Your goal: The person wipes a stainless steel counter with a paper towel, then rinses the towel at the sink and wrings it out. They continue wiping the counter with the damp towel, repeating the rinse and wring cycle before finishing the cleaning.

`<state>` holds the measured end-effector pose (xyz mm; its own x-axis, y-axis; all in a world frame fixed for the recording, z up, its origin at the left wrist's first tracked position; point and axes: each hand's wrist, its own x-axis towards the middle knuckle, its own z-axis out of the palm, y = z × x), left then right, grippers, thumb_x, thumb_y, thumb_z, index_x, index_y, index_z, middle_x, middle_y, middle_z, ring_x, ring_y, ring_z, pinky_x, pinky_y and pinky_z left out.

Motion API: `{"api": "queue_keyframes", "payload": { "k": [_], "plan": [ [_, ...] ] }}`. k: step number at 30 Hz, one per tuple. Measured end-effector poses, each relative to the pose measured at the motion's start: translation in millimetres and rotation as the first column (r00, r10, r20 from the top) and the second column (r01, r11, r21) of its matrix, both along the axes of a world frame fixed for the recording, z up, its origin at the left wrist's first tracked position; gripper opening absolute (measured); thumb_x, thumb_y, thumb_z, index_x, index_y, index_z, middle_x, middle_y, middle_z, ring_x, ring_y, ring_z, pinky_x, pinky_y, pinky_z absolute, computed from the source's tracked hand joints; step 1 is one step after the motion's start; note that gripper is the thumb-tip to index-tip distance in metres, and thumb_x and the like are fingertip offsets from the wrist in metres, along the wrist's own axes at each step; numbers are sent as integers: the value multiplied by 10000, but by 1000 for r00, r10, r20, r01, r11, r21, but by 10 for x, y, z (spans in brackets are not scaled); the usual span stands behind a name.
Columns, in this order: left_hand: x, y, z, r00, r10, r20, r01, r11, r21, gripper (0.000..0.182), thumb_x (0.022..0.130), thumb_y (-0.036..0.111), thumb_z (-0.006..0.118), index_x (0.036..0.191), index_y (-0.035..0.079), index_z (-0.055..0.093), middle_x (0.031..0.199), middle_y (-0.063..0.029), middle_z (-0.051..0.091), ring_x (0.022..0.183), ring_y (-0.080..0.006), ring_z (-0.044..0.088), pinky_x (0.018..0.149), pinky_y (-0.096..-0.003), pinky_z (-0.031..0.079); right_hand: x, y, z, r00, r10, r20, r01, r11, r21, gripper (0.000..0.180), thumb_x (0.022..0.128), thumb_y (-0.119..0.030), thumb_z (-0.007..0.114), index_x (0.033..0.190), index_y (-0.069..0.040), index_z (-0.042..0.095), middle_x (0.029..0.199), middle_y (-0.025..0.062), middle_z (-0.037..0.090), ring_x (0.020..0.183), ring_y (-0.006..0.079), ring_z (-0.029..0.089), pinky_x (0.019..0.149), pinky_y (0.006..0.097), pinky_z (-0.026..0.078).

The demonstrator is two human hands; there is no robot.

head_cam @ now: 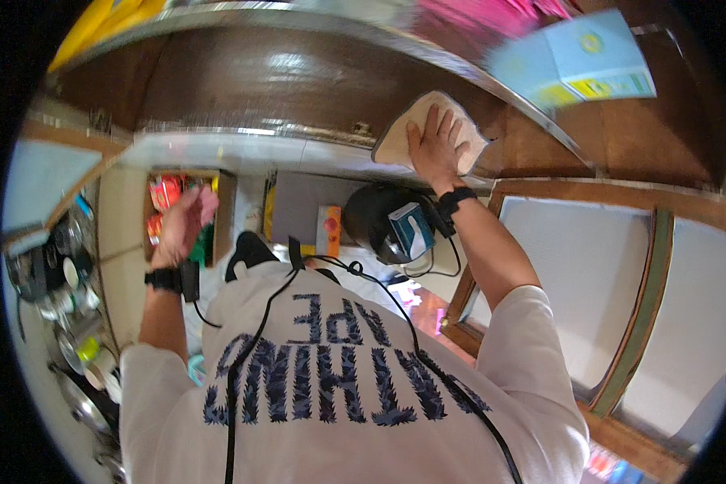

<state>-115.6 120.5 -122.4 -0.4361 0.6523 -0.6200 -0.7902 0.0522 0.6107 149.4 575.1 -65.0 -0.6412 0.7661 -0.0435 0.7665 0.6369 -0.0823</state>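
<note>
My right hand [438, 148] lies flat with spread fingers on a beige cloth [393, 140], pressing it against the right part of a dark brown wooden shelf [218, 85]. My left hand [184, 227] is lower at the left, above an open box [222, 224] of red and green packets, with a crumpled pink cloth [207, 206] in its fingers. Both wrists wear black bands with small devices and cables. A light blue carton [593, 60] stands on the upper shelf at the right, near a blurred pink item [484, 18].
Below the shelf are a black rounded appliance [363, 221] with a tissue box [411, 230] on it, and an orange carton [328, 230]. Wood-framed panels [581, 278] stand at the right. Pans and dishes [78, 399] crowd the left side. A yellow item [103, 27] sits top left.
</note>
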Motion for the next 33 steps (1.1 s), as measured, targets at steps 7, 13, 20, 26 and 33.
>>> {"api": "queue_keyframes", "payload": {
  "k": [7,13,20,26,33],
  "plan": [
    [438,-40,55,992,63,-114,-70,996,-62,380,1040,326,546,1282,41,614,1167,-44,680,1046,-136,643,925,-271,479,-1023,991,-76,957,289,-10,-290,957,-24,782,1009,-625,343,1587,-101,275,1632,235,220,1497,454,183,1196,581,168],
    [1119,-854,-133,948,306,-86,-317,933,-170,389,1032,351,557,1269,53,636,1184,-54,695,1090,-146,640,957,-296,477,-1192,1641,-206,982,190,-8,-190,982,2,748,1025,-613,290,1576,-109,320,1626,190,287,1495,374,268,1214,485,227],
    [1753,-1310,-487,882,468,52,-443,862,-244,413,1022,378,561,1272,57,630,1180,-57,699,1098,-163,637,965,-311,462,-445,2642,-335,927,-213,310,205,977,58,862,996,-692,189,1625,-114,77,1687,142,41,1553,337,25,1252,498,107],
    [1710,-1156,-312,926,376,32,-360,905,-226,381,1019,361,566,1232,53,633,1151,-66,700,1066,-175,645,940,-309,472,-303,2557,-241,942,-192,276,173,980,95,855,1010,-661,152,1611,-53,149,1672,192,128,1544,373,112,1259,492,85],
    [1124,-752,-78,980,200,18,-192,959,-210,349,1018,373,576,1192,79,648,1094,-37,714,1016,-157,660,897,-299,487,112,1361,46,946,-269,179,228,948,221,866,1002,-633,232,1550,36,292,1635,219,251,1538,345,186,1246,483,135]
  ]
}}
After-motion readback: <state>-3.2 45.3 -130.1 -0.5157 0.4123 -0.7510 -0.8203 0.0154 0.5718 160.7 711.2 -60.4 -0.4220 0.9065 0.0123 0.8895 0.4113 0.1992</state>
